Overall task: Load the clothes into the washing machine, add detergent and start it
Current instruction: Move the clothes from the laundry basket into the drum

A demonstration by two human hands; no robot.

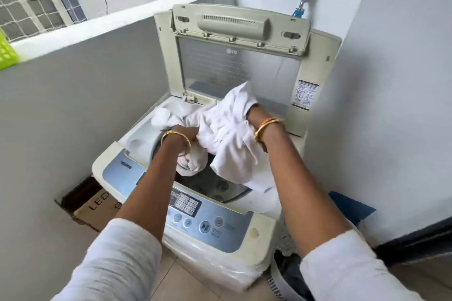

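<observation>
A cream top-loading washing machine (254,237) stands in a corner with its lid (239,66) raised upright. A bundle of white cloth (227,134) hangs over the open drum (212,181), partly inside it. My left hand (186,133) grips the cloth at its left side over the drum's rim. My right hand (255,113) is buried in the cloth's upper right part, fingers hidden by fabric. The blue control panel (195,212) with round buttons runs along the machine's front, under my forearms. No detergent is in view.
A cardboard box (95,205) lies on the floor left of the machine. A basket with dark clothes (286,273) sits at the lower right. A grey parapet wall (73,105) closes the left side, a white wall the right. A tap (302,5) sticks out behind the lid.
</observation>
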